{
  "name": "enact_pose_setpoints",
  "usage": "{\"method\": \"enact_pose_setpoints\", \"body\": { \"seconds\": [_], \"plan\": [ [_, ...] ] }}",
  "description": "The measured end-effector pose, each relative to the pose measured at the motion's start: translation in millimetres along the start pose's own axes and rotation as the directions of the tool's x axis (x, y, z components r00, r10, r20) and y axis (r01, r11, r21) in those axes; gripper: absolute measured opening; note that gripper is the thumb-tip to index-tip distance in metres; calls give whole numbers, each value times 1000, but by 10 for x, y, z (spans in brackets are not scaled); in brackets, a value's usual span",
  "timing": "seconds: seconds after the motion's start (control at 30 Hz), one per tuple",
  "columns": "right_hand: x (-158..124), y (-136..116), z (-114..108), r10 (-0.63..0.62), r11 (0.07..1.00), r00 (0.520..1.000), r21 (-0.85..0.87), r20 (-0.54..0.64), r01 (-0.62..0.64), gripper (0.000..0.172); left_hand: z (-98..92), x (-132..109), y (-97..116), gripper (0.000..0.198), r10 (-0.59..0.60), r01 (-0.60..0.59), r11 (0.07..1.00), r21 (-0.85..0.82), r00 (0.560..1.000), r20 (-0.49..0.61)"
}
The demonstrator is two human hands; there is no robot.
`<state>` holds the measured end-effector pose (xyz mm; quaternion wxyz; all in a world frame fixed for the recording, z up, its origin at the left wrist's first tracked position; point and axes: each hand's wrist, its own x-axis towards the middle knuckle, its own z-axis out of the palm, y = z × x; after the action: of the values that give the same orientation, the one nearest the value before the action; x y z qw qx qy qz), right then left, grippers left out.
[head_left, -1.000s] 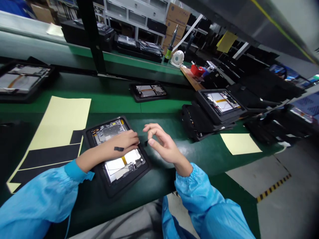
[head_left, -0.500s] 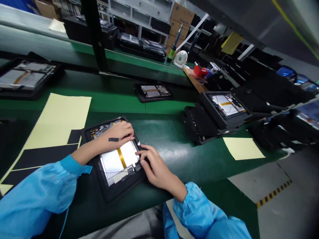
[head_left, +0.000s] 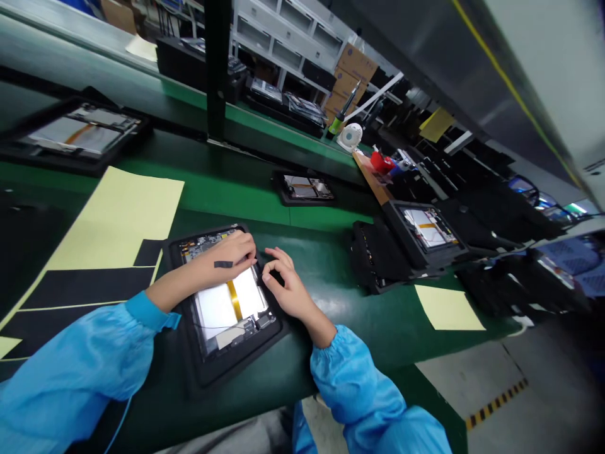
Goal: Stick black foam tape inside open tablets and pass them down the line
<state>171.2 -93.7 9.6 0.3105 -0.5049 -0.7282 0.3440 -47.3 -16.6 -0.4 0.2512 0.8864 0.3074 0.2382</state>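
An opened tablet (head_left: 222, 340) lies in a black surround in front of me, with its circuit board, pale battery and an orange ribbon showing. Across its upper part reaches my left hand (head_left: 232, 253), fingers curled down by the right edge; whatever the fingertips hold is hidden. A short black tape strip (head_left: 223, 264) sticks to the back of that hand. Just off the tablet's right edge is my right hand (head_left: 289, 287), its thumb and index finger meeting in a pinch. Anything between them is too small to make out.
Yellow backing paper (head_left: 137, 208) with black strips (head_left: 89, 290) lies to the left. Other opened tablets rest at the back left (head_left: 82, 135), back middle (head_left: 305, 188) and on a stack (head_left: 428, 227) to the right. A smaller yellow sheet (head_left: 447, 309) sits near the right edge.
My right hand has drawn back from the tablet's inside and moved up along its right edge, near my left fingertips. The left hand stays at the upper part. The view has tilted.
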Motion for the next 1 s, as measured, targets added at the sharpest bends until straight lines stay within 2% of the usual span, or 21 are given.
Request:
{"method": "enact_pose_setpoints", "body": {
  "seconds": [0.17, 0.4, 0.47, 0.57, 0.6, 0.67, 0.7, 0.77, 0.83, 0.87, 1.0],
  "plan": [
    [119, 62, 44, 12, 998, 998, -60, 58, -8, 7, 57, -1, 5, 26, 15, -14, 1000, 24, 999, -50],
    [103, 45, 120, -34, 993, 999, -111, 2, 34, 9, 70, -8, 42, 23, 18, -17, 1000, 15, 996, -91],
    [110, 41, 151, -51, 990, 998, -132, -30, 46, 14, 70, -6, 38, 22, 21, -20, 1000, 13, 996, -92],
    [111, 36, 190, -50, 991, 989, -133, -138, 32, 41, 80, 0, 23, 21, 22, -21, 1000, 14, 995, -95],
    [100, 30, 194, -50, 991, 982, -129, -184, 26, 41, 86, 4, 17, 22, 23, -22, 1000, 15, 995, -97],
    [50, 6, 176, -82, 988, 968, -150, -237, 47, 31, 100, 11, 7, 22, 24, -22, 1000, 16, 994, -103],
    [10, -12, 154, -123, 979, 969, -184, -215, 83, 29, 108, 14, 2, 23, 23, -22, 1000, 16, 994, -107],
    [-85, -58, 97, -209, 943, 975, -280, -69, 182, 32, 122, 19, -7, 22, 22, -20, 1000, 16, 993, -114],
    [-170, -105, 43, -240, 899, 967, -355, 89, 256, 38, 133, 19, -16, 21, 22, -20, 1000, 13, 993, -117],
    [-198, -125, 26, -235, 891, 964, -370, 121, 264, 39, 138, 18, -18, 21, 22, -21, 1000, 11, 993, -118],
    [-198, -159, 27, -167, 920, 983, -347, 75, 183, 43, 134, 12, -7, 23, 15, -15, 1000, 1, 992, -128]
  ]
}}
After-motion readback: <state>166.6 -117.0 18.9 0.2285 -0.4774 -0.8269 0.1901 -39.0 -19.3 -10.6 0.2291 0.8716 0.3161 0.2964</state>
